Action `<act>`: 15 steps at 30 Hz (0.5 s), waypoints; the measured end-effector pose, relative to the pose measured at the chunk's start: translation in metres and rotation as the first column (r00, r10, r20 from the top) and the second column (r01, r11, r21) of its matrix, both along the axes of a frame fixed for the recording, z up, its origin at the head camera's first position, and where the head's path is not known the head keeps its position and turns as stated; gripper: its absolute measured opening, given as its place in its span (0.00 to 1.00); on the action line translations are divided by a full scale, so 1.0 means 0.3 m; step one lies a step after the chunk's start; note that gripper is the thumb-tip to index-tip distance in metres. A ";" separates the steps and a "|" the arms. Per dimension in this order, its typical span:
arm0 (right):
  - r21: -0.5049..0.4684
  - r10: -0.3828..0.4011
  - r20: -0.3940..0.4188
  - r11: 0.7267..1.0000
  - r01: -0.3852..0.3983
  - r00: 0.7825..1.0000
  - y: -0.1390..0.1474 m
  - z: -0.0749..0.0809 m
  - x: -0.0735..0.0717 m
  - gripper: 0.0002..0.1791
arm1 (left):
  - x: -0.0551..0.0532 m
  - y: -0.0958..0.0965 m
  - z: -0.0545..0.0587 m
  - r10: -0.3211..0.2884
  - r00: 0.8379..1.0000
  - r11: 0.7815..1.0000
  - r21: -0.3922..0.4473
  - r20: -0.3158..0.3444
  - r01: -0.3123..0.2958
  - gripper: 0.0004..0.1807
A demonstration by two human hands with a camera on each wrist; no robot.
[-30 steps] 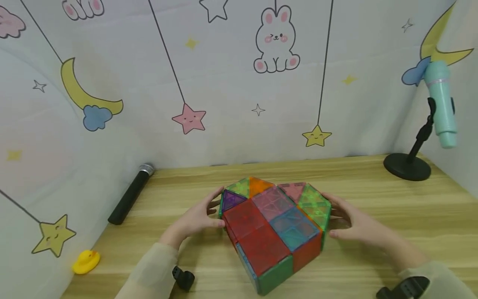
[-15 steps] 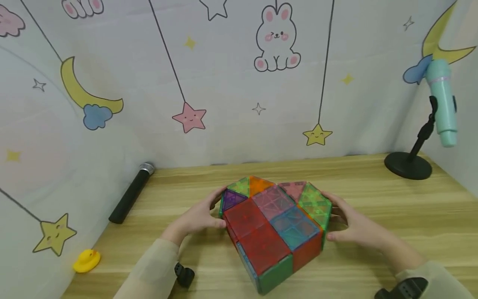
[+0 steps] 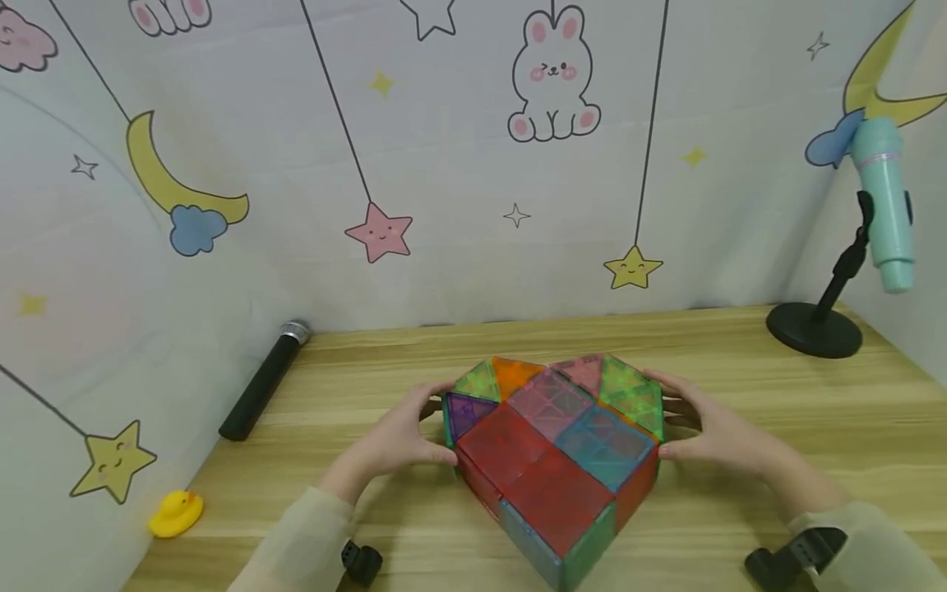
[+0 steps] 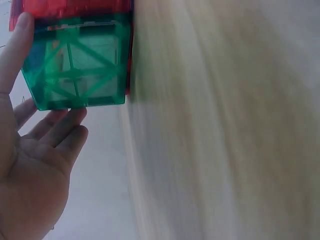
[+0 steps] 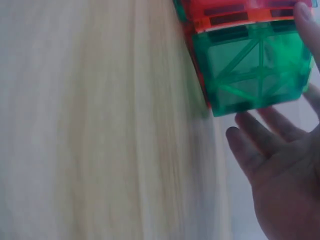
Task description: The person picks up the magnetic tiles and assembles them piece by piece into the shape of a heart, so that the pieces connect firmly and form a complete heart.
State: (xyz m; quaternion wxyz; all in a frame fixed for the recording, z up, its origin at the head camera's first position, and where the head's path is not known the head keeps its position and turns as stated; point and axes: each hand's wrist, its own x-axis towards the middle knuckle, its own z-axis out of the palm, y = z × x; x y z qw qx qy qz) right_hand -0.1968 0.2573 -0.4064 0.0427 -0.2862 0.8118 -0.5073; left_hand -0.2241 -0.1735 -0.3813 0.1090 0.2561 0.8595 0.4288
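Note:
A heart-shaped box of translucent magnetic tiles [image 3: 518,448] lies on the wooden table, its tip toward me. Its top shows red, blue and pink squares with green, orange, purple and pink triangles on the lobes. My left hand [image 3: 403,436] holds the left lobe, thumb on the near side and fingers round the far side. On the opposite lobe my right hand [image 3: 713,427] does the same. In the left wrist view, a green side tile [image 4: 75,67] sits between thumb and fingertips. The right wrist view shows another green side tile [image 5: 255,70] within that hand's span.
A black microphone [image 3: 262,382] lies at the left against the patterned cloth [image 3: 459,164]. A yellow rubber duck [image 3: 176,515] sits at the table's left edge. At the back right, a mint microphone [image 3: 882,205] stands in a black stand [image 3: 814,329].
The heart has turned counterclockwise between my hands: its tip has swung right and its left lobe has come nearer. My right thumb has shifted onto the near side of its lobe.

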 end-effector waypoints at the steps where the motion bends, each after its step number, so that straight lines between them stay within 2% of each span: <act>1: -0.001 -0.003 0.007 1.000 0.003 1.000 0.006 0.000 -0.001 0.48 | 0.004 0.000 0.001 0.000 1.000 1.000 -0.001 -0.008 0.000 0.52; 5: 0.064 -0.031 -0.006 0.997 0.031 0.999 0.020 0.004 0.001 0.50 | 0.009 0.009 0.004 -0.001 0.999 1.000 -0.019 -0.032 0.001 0.50; 8: 0.109 -0.054 -0.078 0.992 0.063 0.995 0.011 0.005 0.008 0.54 | 0.004 0.015 0.008 -0.006 0.999 1.000 -0.024 -0.036 0.005 0.49; 11: 0.114 -0.065 -0.172 0.990 0.085 0.983 -0.004 0.001 0.021 0.56 | -0.002 0.015 0.010 -0.020 1.000 1.000 -0.015 -0.017 0.019 0.49; 15: 0.123 -0.091 -0.228 0.985 0.121 0.969 -0.020 -0.007 0.041 0.56 | -0.007 0.010 0.006 -0.050 0.999 0.999 -0.016 0.007 0.050 0.52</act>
